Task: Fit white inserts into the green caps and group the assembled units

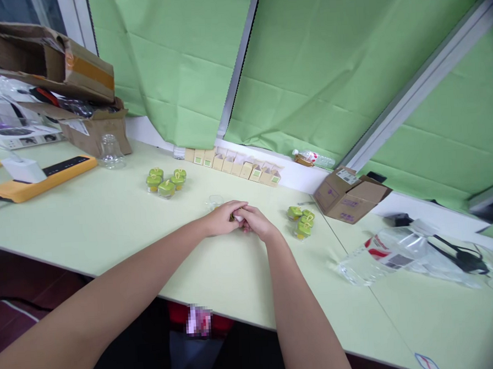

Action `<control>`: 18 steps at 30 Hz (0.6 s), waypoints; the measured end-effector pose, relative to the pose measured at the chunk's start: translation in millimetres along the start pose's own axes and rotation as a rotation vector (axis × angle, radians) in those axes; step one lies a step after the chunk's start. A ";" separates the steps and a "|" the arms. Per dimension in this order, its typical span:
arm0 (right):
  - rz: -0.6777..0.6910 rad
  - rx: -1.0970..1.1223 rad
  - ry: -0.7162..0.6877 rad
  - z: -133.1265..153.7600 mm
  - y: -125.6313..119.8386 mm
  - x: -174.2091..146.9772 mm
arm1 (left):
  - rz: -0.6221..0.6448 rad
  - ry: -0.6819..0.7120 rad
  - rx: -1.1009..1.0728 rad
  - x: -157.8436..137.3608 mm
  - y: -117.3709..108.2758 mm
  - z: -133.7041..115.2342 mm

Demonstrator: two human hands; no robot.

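Observation:
Over the middle of the table, my left hand point(221, 219) and my right hand point(258, 222) meet with curled fingers. Between them shows a small whitish piece point(239, 217) with a dark edge; the fingers cover most of it, so its kind is unclear. Just behind my left hand stands a small clear plastic cup point(215, 200), partly hidden by that hand. Small clear jars with green lids point(166, 188) form a group to the left. Several more green-lidded jars point(305, 223) stand to the right of my right hand.
Several small beige boxes point(237, 165) line the table's back edge. On the left are a yellow power strip point(64, 171), a clear glass vessel point(111, 153) and open cardboard boxes point(89, 71). On the right lie a carton point(346, 196) and a large clear bottle point(382, 254).

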State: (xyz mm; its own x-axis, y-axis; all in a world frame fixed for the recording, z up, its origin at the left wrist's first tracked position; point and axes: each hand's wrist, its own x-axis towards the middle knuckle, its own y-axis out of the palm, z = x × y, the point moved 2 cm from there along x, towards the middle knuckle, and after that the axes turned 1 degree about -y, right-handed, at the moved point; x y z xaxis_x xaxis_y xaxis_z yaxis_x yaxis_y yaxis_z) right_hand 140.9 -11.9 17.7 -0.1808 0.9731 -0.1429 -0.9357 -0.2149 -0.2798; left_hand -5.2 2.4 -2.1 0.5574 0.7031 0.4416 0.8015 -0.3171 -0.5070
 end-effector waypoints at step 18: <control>-0.003 -0.137 -0.015 -6.2 2.2 4.0 | 0.055 -0.051 -0.114 2.1 -3.6 8.3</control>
State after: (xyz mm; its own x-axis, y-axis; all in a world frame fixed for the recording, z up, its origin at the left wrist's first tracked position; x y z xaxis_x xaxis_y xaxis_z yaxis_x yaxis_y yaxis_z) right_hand 139.9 -9.1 10.7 -0.1831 0.9747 -0.1283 -0.8865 -0.2201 -0.4071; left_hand -8.6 10.3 -5.5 0.5916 0.7131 0.3761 0.7913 -0.4243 -0.4403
